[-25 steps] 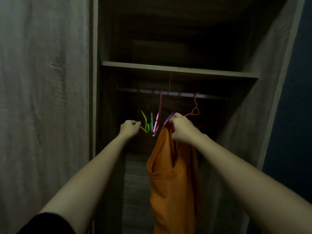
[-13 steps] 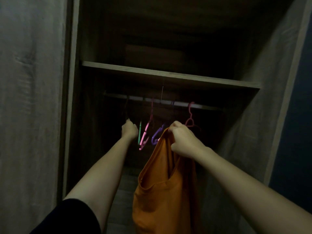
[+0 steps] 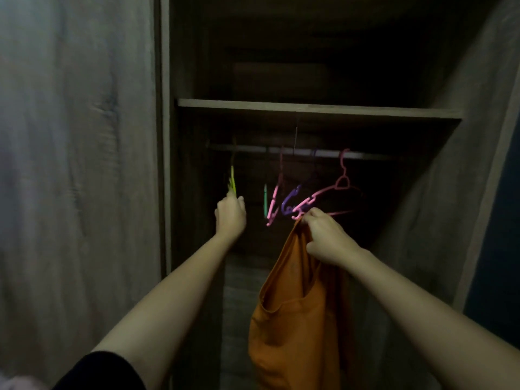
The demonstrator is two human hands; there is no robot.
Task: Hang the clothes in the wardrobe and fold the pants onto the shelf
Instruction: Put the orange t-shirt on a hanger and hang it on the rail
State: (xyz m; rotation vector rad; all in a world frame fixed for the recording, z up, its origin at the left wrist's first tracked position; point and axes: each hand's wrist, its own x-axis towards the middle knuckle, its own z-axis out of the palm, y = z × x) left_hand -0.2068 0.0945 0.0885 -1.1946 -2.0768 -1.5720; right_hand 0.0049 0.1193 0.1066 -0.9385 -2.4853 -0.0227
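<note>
An orange shirt (image 3: 298,319) hangs down inside the dark wardrobe, bunched at its top in my right hand (image 3: 323,235), which grips it just under the hangers. My left hand (image 3: 230,215) is raised at the left end of the rail (image 3: 365,155) and grips the lower end of a yellow-green hanger (image 3: 233,180). Between my hands hang a green hanger (image 3: 265,202), a pink hanger (image 3: 274,204), a purple hanger (image 3: 289,202) and a larger pink hanger (image 3: 342,182). A wooden shelf (image 3: 318,108) runs above the rail.
The wardrobe's closed left door (image 3: 78,164) fills the left side. Its right side panel (image 3: 461,178) slants in from the right. Above the shelf the compartment is dark. A pale patch of fabric (image 3: 17,382) shows at the bottom left corner.
My left hand has moved left along the rail, taking the yellow-green hanger away from the other hangers. My right hand keeps its grip on the orange shirt.
</note>
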